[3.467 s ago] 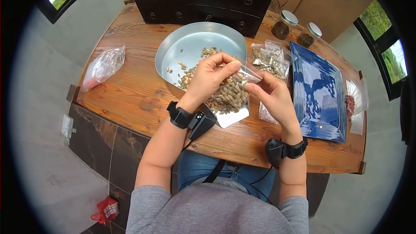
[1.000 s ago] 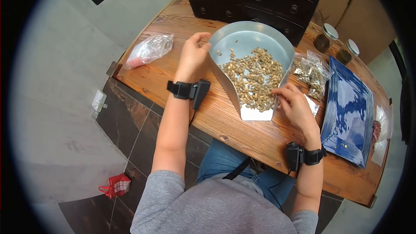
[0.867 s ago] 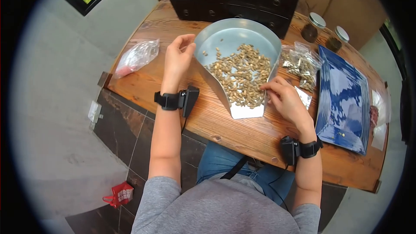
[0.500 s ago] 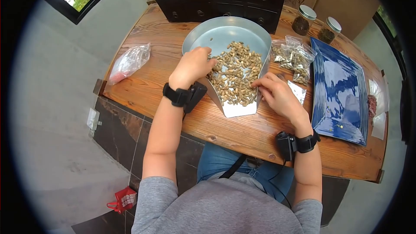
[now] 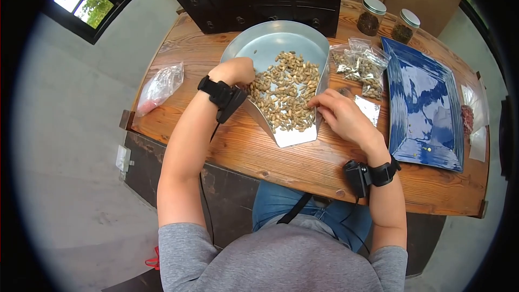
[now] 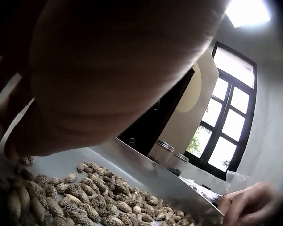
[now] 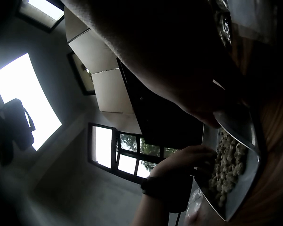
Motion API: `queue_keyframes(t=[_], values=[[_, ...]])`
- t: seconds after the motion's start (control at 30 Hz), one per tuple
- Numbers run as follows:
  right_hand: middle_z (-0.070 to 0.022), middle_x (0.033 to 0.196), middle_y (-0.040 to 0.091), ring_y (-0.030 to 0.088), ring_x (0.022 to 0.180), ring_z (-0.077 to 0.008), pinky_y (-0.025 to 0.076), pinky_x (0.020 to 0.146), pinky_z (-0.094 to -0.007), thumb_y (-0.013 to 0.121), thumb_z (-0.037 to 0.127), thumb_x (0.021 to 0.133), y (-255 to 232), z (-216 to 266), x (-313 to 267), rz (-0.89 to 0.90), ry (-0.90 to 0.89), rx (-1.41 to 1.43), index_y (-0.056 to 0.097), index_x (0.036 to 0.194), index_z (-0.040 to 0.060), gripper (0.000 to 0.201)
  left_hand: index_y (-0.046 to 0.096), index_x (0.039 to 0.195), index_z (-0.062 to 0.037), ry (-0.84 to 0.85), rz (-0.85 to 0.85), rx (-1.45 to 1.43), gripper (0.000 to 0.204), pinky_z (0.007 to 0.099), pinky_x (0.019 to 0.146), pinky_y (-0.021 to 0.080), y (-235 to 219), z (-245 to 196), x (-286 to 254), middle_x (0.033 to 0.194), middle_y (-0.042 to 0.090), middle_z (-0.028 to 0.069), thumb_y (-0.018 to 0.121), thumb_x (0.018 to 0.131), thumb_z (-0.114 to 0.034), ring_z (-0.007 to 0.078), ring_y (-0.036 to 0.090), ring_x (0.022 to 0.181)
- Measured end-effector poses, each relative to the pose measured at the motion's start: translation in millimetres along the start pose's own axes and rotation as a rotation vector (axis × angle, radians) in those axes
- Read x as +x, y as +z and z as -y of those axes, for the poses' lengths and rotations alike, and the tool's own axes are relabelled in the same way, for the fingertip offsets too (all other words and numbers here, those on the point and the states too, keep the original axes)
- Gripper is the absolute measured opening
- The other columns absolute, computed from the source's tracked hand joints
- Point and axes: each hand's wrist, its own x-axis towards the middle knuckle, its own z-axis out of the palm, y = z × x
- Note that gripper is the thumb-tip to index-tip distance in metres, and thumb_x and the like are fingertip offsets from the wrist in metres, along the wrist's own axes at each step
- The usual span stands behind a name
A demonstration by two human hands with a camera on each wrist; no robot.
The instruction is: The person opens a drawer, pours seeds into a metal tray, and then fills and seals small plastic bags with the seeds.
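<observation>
A metal scoop-shaped pan (image 5: 296,139) rests on the table, its narrow spout toward the person. Brown, ridged pods or seeds (image 5: 286,89) are spread over its near and middle part. Over the pan's left side is the left hand (image 5: 233,70), bent down at the pods; its fingertips are hidden in the head view. The left wrist view has its fingers loosely apart just above the pods (image 6: 89,193). At the right wall, the right hand (image 5: 343,116) pinches the rim, fingers over the inside and thumb outside. The right wrist view also has the left hand (image 7: 186,162) at the pods.
Right of the pan lie filled clear bags (image 5: 362,62) and a white packet (image 5: 367,109), then a blue rectangular plate (image 5: 424,108). Two lidded jars (image 5: 372,16) and a dark drawer cabinet (image 5: 254,0) stand behind. A plastic bag (image 5: 161,89) lies at left.
Earlier both hands held a clear bag of pods over the pan; that bag has left them. The right hand took the pan's rim, and the left moved from beside the left wall in over the pods.
</observation>
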Motion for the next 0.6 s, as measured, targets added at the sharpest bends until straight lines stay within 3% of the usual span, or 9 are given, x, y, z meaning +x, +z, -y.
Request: queue_keyframes(t=[0.07, 0.17, 0.2, 0.27, 0.33, 0.43, 0.6], values=[[-0.0129, 0.092, 0.053, 0.055, 0.085, -0.0310, 0.044, 0.074, -0.0372, 0.050, 0.005, 0.081, 0, 0, 0, -0.003, -0.007, 0.003, 0.057, 0.094, 0.0057, 0.015, 0.056, 0.097, 0.0020, -0.012, 0.098, -0.095, 0.022, 0.0295, 0.059, 0.052, -1, -8, -12, 0.080, 0.062, 0.0129, 0.048, 0.083, -0.013, 0.0206, 0.062, 0.070], [-0.0130, 0.091, 0.053, 0.055, 0.085, -0.0314, 0.044, 0.074, -0.0375, 0.050, 0.005, 0.081, 0, 0, 0, 0.008, 0.014, -0.006, 0.057, 0.094, 0.0057, 0.015, 0.053, 0.094, 0.0013, 0.144, 0.199, -0.747, 0.017, 0.0275, 0.061, 0.054, 0, -10, -22, 0.079, 0.056, 0.0083, 0.041, 0.087, -0.009, 0.0151, 0.059, 0.071], [-0.0126, 0.092, 0.053, 0.055, 0.084, -0.0303, 0.045, 0.073, -0.0360, 0.050, 0.003, 0.081, 0, 0, 1, 0.012, 0.012, -0.015, 0.057, 0.095, 0.0059, 0.016, 0.053, 0.094, 0.0013, 0.144, 0.199, -0.745, 0.017, 0.0275, 0.061, 0.054, 0, -9, -21, 0.079, 0.056, 0.0083, 0.041, 0.087, -0.009, 0.0151, 0.059, 0.071], [-0.0121, 0.093, 0.054, 0.056, 0.084, -0.0292, 0.045, 0.073, -0.0345, 0.050, 0.002, 0.081, 1, -1, 0, 0.014, 0.011, -0.025, 0.057, 0.095, 0.0061, 0.017, 0.052, 0.093, 0.0018, 0.169, 0.038, -0.857, 0.017, 0.0276, 0.063, 0.054, -3, -5, -19, 0.082, 0.055, 0.0091, 0.041, 0.087, -0.010, 0.0152, 0.058, 0.076], [-0.0135, 0.090, 0.053, 0.055, 0.085, -0.0318, 0.044, 0.074, -0.0375, 0.050, 0.005, 0.081, 1, 0, 0, -0.003, 0.007, -0.001, 0.057, 0.094, 0.0059, 0.015, 0.053, 0.097, 0.0012, 0.142, 0.026, -0.848, 0.019, 0.0285, 0.065, 0.054, -6, 1, -13, 0.089, 0.055, 0.0103, 0.041, 0.086, -0.009, 0.0157, 0.057, 0.081], [-0.0135, 0.090, 0.053, 0.055, 0.085, -0.0317, 0.045, 0.074, -0.0376, 0.050, 0.005, 0.081, 1, -1, 0, -0.001, 0.004, 0.003, 0.058, 0.093, 0.0062, 0.015, 0.053, 0.110, -0.0016, 0.092, -0.137, -0.550, 0.031, 0.0307, 0.069, 0.051, -12, 10, -3, 0.097, 0.056, 0.0123, 0.042, 0.083, -0.010, 0.0187, 0.057, 0.086], [-0.0135, 0.091, 0.054, 0.055, 0.085, -0.0317, 0.045, 0.075, -0.0374, 0.050, 0.005, 0.081, 0, -1, -1, -0.004, -0.004, 0.010, 0.058, 0.094, 0.0064, 0.015, 0.052, 0.113, -0.0016, -0.048, -0.097, -0.317, 0.041, 0.0312, 0.068, 0.049, -26, 12, 22, 0.102, 0.057, 0.0149, 0.039, 0.074, -0.004, 0.0223, 0.058, 0.087]])
